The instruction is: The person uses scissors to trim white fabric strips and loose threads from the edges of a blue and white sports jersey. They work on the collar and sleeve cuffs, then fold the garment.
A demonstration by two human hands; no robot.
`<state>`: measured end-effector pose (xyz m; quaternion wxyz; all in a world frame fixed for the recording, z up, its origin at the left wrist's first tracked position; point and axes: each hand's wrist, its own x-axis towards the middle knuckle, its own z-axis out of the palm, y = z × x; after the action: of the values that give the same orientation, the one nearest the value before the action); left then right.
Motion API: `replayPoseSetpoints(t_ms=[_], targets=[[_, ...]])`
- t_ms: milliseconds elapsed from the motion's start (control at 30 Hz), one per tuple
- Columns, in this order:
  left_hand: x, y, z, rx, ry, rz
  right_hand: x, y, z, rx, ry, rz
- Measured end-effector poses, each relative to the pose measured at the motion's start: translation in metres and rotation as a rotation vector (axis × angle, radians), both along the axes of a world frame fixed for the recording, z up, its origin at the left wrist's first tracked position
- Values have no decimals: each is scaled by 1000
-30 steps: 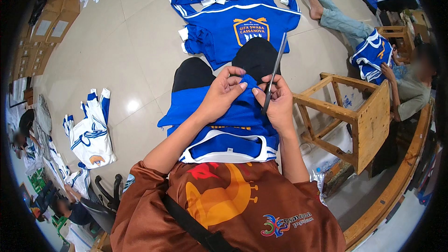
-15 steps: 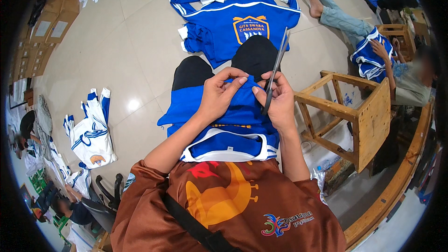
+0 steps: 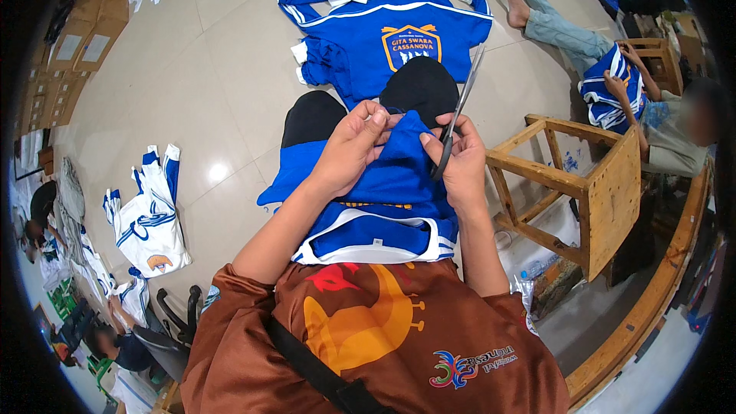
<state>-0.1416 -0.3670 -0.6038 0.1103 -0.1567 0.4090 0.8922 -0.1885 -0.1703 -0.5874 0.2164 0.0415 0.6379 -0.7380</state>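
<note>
On my lap lies a blue garment with a white collar (image 3: 406, 172), over my black-clad knees. My left hand (image 3: 349, 149) is pinched at its raised edge, by what looks like a dark thread; what exactly sits between those fingertips I cannot make out. My right hand (image 3: 460, 165) holds black-handled scissors (image 3: 464, 96), blades pointing up, while its thumb presses the same blue fabric. Beyond my knees, more blue garments with white stripes (image 3: 353, 31) are heaped on the floor, one showing an orange-edged crest.
At right, a wooden stool (image 3: 609, 199) lies on its side, below a seated co-worker (image 3: 694, 134) handling a blue garment. White-and-blue garments (image 3: 149, 222) lie at left. Cardboard boxes (image 3: 84, 38) line the upper left; further people (image 3: 111, 345) sit at the left rim. A curved wooden edge (image 3: 652, 299) runs lower right.
Both my hands have moved slightly upward, lifting the fabric into a higher peak. My left thumb has risen toward the fingertips. The co-worker's hands and garment have shifted.
</note>
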Motion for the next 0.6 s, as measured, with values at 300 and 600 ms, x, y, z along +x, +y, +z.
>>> replayPoseSetpoints(t_ms=[300, 600], targets=[[1, -9, -15, 169, -8, -98, -3, -3, -8, 7, 40, -107], [-6, -20, -10, 253, 14, -67, 27, 43, 18, -275, -114, 284]])
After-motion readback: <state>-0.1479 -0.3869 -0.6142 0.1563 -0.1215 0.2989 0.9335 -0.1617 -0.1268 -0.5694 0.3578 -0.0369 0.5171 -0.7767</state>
